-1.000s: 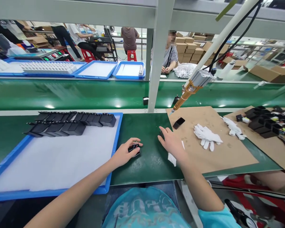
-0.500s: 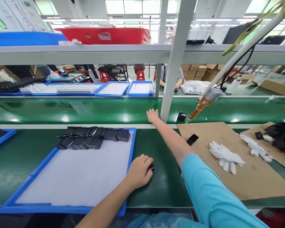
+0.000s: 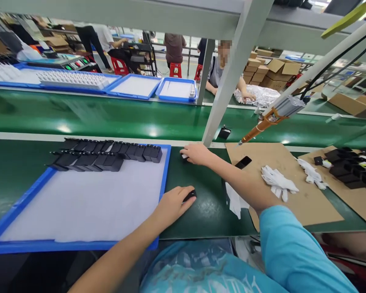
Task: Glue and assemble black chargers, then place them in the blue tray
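Observation:
My left hand (image 3: 173,202) rests on the green mat with its fingers closed over a small black part (image 3: 190,195), just right of the blue tray (image 3: 79,245). My right hand (image 3: 195,154) lies farther back near the grey post (image 3: 228,77), fingers curled on a small black and white piece that I cannot make out. Two rows of black parts (image 3: 106,155) stand at the far end of the tray's white liner.
An orange-tipped electric screwdriver (image 3: 259,127) hangs over a brown cardboard sheet (image 3: 311,203) with white gloves (image 3: 277,182) and a small black part (image 3: 243,162). More black parts (image 3: 347,167) lie at the right. A green conveyor (image 3: 110,118) runs behind; other people work beyond it.
My right hand has drawn back from the conveyor edge to the mat beside the tray's far corner, now closed on a small piece. My left hand stays on its black part.

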A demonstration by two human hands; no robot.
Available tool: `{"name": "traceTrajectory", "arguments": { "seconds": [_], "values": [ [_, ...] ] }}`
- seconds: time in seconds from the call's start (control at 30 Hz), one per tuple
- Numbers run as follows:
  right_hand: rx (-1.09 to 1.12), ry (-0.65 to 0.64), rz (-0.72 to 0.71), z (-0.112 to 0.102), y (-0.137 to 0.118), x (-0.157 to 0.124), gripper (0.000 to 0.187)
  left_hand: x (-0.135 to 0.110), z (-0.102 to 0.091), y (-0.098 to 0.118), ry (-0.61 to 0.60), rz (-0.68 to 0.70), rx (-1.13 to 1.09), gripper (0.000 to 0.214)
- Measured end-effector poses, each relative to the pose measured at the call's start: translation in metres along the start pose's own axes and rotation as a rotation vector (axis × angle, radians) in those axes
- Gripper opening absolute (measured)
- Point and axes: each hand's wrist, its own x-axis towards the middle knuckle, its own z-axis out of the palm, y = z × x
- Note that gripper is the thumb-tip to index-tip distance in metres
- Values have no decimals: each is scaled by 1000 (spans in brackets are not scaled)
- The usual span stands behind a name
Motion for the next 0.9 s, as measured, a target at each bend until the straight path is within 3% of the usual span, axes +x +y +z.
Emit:
{"name": "traceTrajectory", "arguments": {
  "seconds": [0.13, 0.27, 0.43, 0.57, 0.67, 0.8, 0.9],
  "values": [
    [43, 141, -2, 5, -10, -42, 45, 0, 3, -1, 2, -34, -57, 20],
    [235, 349, 29, 16, -15, -92, 43, 0, 6, -3, -6, -78, -84, 17],
    [582, 334, 42, 39, -30, -136, 37, 0, 7, -3, -6, -38, -98, 29],
    [786, 205, -70, 55, -45, -136, 44, 0, 7, -3, 23, 39, -119, 23],
    [825, 174, -75, 66, -55, -125, 55, 0, 6, -4, 41, 44, -126, 17],
    [822, 167, -78, 80, -66, -115, 36, -1, 2, -4, -11, 58, -123, 24],
    [800, 175, -56, 87, -70, -113, 33, -2, 0, -3, -24, 52, -136, 23]
  ]
}}
